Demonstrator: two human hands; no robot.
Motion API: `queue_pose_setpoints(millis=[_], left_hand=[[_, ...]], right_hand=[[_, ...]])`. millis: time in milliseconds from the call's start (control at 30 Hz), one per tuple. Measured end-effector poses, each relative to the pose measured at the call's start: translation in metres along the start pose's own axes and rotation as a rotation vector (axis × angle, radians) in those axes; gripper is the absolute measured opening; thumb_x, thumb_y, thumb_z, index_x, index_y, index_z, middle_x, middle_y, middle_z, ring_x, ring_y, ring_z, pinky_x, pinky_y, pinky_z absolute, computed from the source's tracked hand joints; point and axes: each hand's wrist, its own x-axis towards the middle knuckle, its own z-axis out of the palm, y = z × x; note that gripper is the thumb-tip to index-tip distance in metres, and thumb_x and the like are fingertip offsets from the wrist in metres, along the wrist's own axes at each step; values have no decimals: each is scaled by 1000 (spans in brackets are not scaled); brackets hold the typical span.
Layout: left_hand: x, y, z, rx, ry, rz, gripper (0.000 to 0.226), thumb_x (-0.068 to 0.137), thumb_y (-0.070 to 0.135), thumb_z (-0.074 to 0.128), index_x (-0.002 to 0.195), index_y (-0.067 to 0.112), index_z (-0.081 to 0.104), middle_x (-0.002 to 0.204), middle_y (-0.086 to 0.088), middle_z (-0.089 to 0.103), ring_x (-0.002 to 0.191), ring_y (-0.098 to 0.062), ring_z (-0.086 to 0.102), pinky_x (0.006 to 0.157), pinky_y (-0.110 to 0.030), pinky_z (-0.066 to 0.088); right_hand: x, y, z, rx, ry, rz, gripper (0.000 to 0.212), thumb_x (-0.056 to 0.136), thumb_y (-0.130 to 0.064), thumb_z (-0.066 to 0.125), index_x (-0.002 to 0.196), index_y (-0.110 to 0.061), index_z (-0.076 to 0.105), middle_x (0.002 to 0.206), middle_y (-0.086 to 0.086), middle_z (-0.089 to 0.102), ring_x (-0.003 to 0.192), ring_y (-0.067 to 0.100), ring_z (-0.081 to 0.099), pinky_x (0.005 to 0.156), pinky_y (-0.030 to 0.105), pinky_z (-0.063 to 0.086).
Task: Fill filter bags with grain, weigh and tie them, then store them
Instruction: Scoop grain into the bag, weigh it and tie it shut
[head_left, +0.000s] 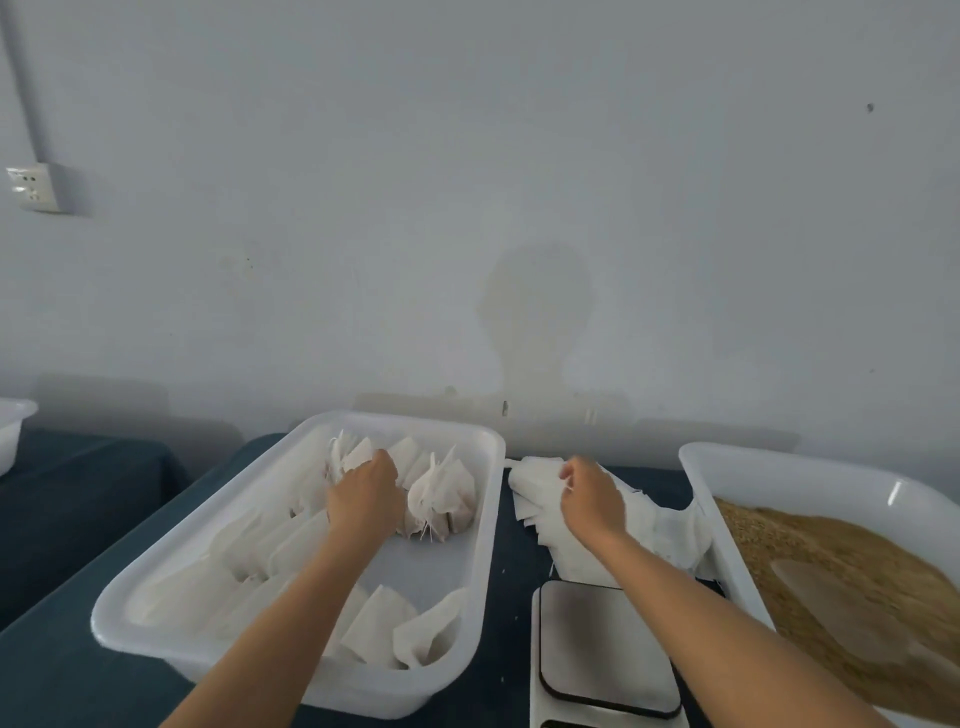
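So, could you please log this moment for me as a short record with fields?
left hand: left hand reaches into the white tray, on a tied bag
right hand: right hand pinches an empty filter bag from the pile on the table
tray contents: filled bags, tied at the top
scale: scale platform bare
grain: grain in the right tray, a scoop lying in it

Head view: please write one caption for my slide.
Left hand places a filled bag in the storage tray; right hand takes an empty one.
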Motion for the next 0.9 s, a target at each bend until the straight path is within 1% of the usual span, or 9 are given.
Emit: queue_pose_setpoints(millis=[100, 200, 333, 500, 567, 667, 733, 800, 900], left_hand=[[-4, -2, 10, 15, -11, -3, 12, 92, 14, 43, 102, 12, 49, 101, -7, 64, 94, -28, 59, 66, -28, 34], [-4, -7, 15, 0, -16, 10, 8, 93, 17, 40, 97, 13, 46, 100, -7, 65, 92, -27, 59, 65, -28, 33], [-4, -9, 17, -16, -22, 18, 5, 93, 16, 40, 93, 14, 44, 97, -7, 64, 89, -27, 58, 64, -30, 34], [-6, -6, 19, -19, -16, 21, 2, 91, 14, 43, 92, 16, 42, 85, 0, 57, 78, -22, 50, 63, -29, 33], [-7, -4, 20, -30, -6, 28, 2, 92, 15, 43, 91, 17, 42, 86, 0, 59, 82, -23, 54, 64, -29, 34], [-10, -2, 19, -25, 5, 31, 4, 92, 15, 43, 91, 18, 41, 82, 3, 55, 82, -22, 53, 64, -28, 34], [-11, -1, 18, -20, 16, 36, 3, 93, 16, 42, 91, 18, 42, 84, 2, 56, 84, -23, 55, 65, -28, 35], [-12, -1, 16, -16, 20, 41, 4, 95, 18, 41, 91, 18, 43, 88, 0, 60, 89, -25, 58, 67, -29, 36], [-12, 0, 16, -11, 16, 39, 4, 95, 19, 41, 91, 19, 43, 92, -1, 62, 92, -25, 58, 71, -30, 40]], right_hand=[[1, 33, 4, -223, -114, 32, 28, 93, -19, 52, 120, -15, 45, 126, 5, 47, 114, 25, 47, 91, 34, 39], [3, 52, 11, -338, -159, 44, 33, 93, -24, 52, 123, -15, 43, 126, 5, 46, 114, 25, 47, 90, 33, 41], [7, 62, 15, -369, -103, -2, 16, 95, -21, 45, 108, -13, 52, 114, 3, 52, 103, 22, 51, 80, 30, 44], [11, 69, 11, -348, -95, -51, 16, 94, -17, 46, 94, -14, 62, 103, -1, 60, 92, 17, 56, 76, 27, 42], [11, 71, 11, -341, -110, -67, 12, 92, -22, 52, 95, -15, 61, 102, -2, 60, 92, 17, 56, 78, 28, 43], [10, 71, 12, -318, -130, -82, 19, 89, -34, 58, 97, -17, 59, 102, -2, 58, 92, 17, 56, 79, 29, 44], [9, 70, 12, -353, -113, -108, 16, 92, -31, 54, 99, -17, 58, 103, -1, 57, 92, 17, 57, 80, 28, 45], [8, 70, 13, -405, -90, -144, 11, 95, -22, 45, 98, -17, 55, 104, -1, 58, 89, 16, 57, 78, 26, 44], [5, 69, 15, -410, -63, -157, 11, 96, -15, 39, 91, -20, 48, 101, -1, 57, 81, 12, 50, 78, 24, 46]])
